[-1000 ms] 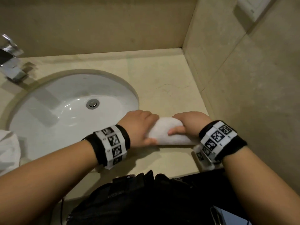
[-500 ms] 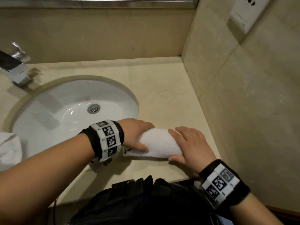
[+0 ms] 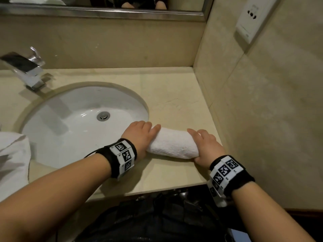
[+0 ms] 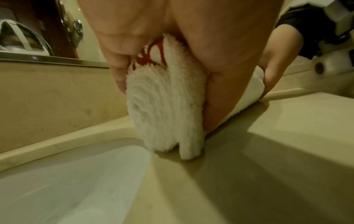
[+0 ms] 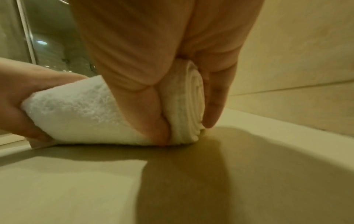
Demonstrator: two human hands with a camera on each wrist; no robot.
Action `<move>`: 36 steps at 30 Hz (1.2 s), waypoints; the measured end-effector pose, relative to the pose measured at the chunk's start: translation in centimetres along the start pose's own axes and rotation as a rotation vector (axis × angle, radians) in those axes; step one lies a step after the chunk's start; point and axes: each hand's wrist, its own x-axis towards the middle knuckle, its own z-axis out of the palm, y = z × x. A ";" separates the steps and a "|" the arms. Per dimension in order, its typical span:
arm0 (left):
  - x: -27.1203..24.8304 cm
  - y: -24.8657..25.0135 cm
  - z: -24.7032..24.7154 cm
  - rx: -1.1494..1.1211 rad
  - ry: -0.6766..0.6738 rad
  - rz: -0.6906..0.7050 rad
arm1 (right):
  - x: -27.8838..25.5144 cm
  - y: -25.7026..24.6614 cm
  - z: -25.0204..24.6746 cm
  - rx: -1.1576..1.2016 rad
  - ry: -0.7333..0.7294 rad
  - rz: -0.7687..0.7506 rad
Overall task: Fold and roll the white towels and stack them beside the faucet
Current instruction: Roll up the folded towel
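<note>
Rolled white towel (image 3: 172, 145) lies on the beige stone counter (image 3: 174, 95), lower centre of the head view, just right of the oval sink (image 3: 57, 109). Left hand (image 3: 139, 137) clasps its left end, right hand (image 3: 207, 147) its right end — fingers over the top, thumbs under. Terry pile, soft, likely light; the spiral end (image 5: 193, 103) would probably loosen if released. Best held around both ends. Chrome faucet (image 3: 26, 70) upper left, well apart; more white cloth (image 3: 12, 165) at left edge.
</note>
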 end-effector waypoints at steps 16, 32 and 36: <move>-13.7 -14.2 -2.5 0.033 0.127 -0.199 | 1.6 -16.9 -4.9 0.048 0.163 -0.323; -25.5 -52.8 0.9 0.170 0.006 -0.654 | 22.0 -58.0 -7.2 0.144 0.166 -0.562; -22.1 -58.5 3.7 0.091 -0.003 -0.734 | 28.2 -62.5 -7.1 0.142 0.171 -0.492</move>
